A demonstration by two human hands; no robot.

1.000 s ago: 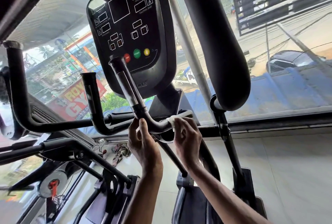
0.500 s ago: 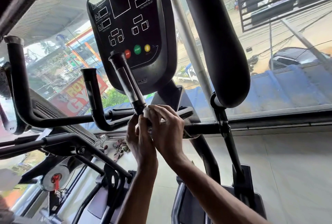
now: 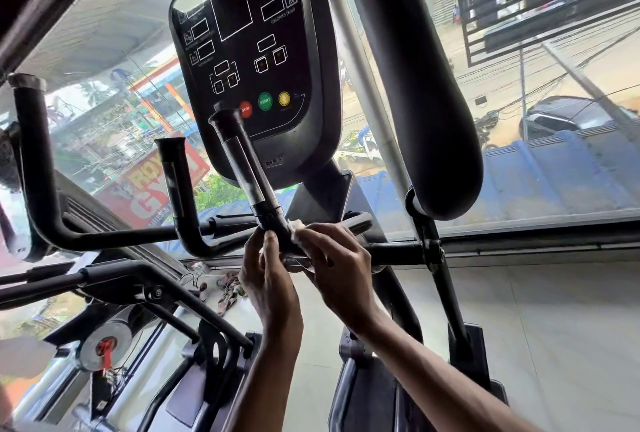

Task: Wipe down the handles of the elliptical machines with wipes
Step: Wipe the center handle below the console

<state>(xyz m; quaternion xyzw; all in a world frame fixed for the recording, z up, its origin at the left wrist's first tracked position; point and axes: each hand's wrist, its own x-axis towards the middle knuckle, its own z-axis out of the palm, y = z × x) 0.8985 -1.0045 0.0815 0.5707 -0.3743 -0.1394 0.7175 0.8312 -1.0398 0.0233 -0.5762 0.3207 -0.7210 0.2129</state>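
Right hand pressed the wipe onto the bend of the handle, where the upright tube turned into the horizontal run. Its grip pinched the wipe, fingers curled over it and against the tube. The wipe was mostly hidden; only a crumpled white corner showed at the hand's 11 o'clock.

Left hand sat just at 9 o'clock of the right. Its grip was closed round the same bend from below, thumb lying up the tube. Likely reason: the left steadied the handle so the right could rub round the curve. Whether the hands touched or were just beside each other, cannot tell. The wipe was low on the handle; whether the upper tube toward the cap at 12 o'clock was done or pending, cannot tell.

Around:
- Console stood right behind the handle top at 12 o'clock, with the STOP button near the cap. A long upward stroke could probably bump the buttons.
- Padded arm hung at 2 o'clock, apart from the hands.
- Crossbar ran off at 3 o'clock from behind the right knuckles, so finger room there looked tight.
- Twin handle stood at 9 o'clock, with the outer handle further out the same way.
- Rag lay on the floor at 8 o'clock of the left hand.
- Flywheel sat at 7 o'clock, well apart.
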